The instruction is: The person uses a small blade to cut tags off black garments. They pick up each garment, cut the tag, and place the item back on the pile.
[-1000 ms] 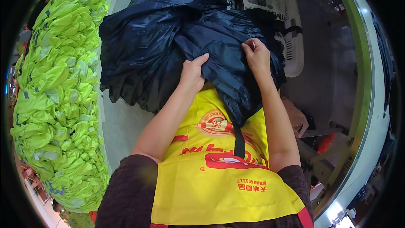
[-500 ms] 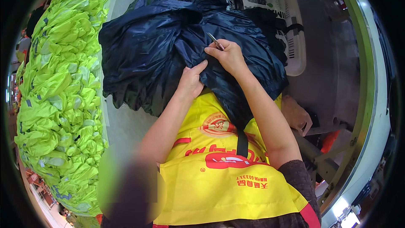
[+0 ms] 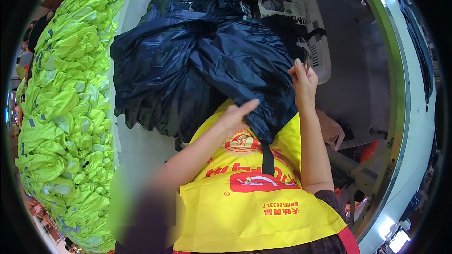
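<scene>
A dark navy garment (image 3: 245,47) of shiny thin cloth is spread in folds before me, with one part hanging down over my yellow apron. My left hand (image 3: 233,116), slightly blurred, is at the left edge of that hanging part. Its thumb stretches over the cloth, apart from the fingers, which are partly hidden. Raised off the garment's right side, my right hand (image 3: 303,82) is closed around a small metal tool (image 3: 307,59) that looks like thread snips; only its tip shows above the fingers.
A big heap of bright yellow-green garments (image 3: 66,113) fills the left side. Behind the navy garment stands a white plastic basket (image 3: 322,59) with dark cloth and a printed bag (image 3: 282,7). A metal frame rail (image 3: 400,80) curves along the right. A pinkish plastic bag (image 3: 329,129) hangs below.
My right hand has moved right, away from the garment's middle, with the metal tool. My left hand has come down and to the right, and its thumb is stretched out more.
</scene>
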